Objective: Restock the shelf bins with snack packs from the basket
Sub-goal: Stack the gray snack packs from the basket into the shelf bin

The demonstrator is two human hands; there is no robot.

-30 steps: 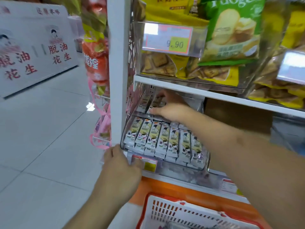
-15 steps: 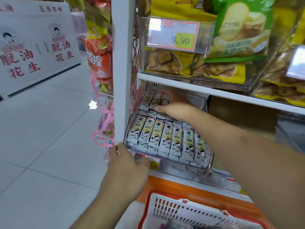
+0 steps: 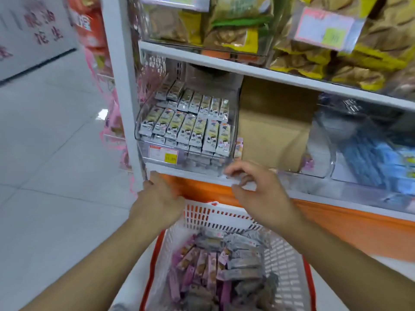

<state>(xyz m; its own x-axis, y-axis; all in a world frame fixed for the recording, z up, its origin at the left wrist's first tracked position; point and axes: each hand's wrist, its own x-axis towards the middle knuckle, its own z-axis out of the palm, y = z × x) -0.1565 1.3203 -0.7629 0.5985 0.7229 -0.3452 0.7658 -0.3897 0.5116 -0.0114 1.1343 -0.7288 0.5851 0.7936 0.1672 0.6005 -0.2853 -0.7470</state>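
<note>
Both hands hang between the shelf and the basket (image 3: 289, 254), so the next pick is on. The left hand (image 3: 160, 199) rests fingers-forward against the white shelf edge (image 3: 202, 176), its grip flat and holding nothing; the right hand (image 3: 258, 189) hovers just before the clear bin (image 3: 143, 122), fingers loosely curled and empty. The bin is well filled with neat rows of slim foil snack packs (image 3: 186, 129), glossy and pillow-ended. Below, the white lattice basket with its red rim holds a loose heap of purple and grey packs (image 3: 215, 268). I'd say take a few aligned packs at once, pinched across their flat faces, since crinkly film slips and jumbled ones won't row up.
</note>
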